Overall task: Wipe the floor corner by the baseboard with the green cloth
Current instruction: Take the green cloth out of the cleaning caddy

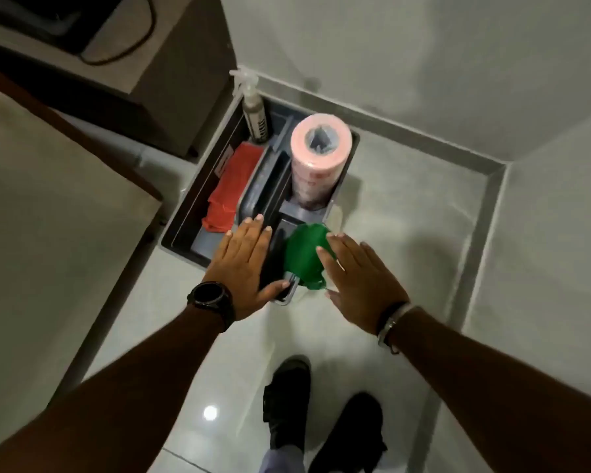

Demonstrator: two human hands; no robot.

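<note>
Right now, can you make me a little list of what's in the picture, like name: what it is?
place: tiled floor corner with grey baseboard
caddy: grey, on the floor
green cloth: bunched at the caddy's near end
left hand: open, fingers spread, above the caddy
right hand: open, over the green cloth, not gripping it
spray bottle: upright in the caddy's far end
pink roll: standing upright in the caddy
red cloth: lying in the caddy
wiping: not yet begun

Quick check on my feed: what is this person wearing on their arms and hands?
No gloves and no sleeves in view. The left hand has a bulky black round-faced watch on its wrist. The right hand has a thin silver bangle beside a dark band on its wrist.
</note>
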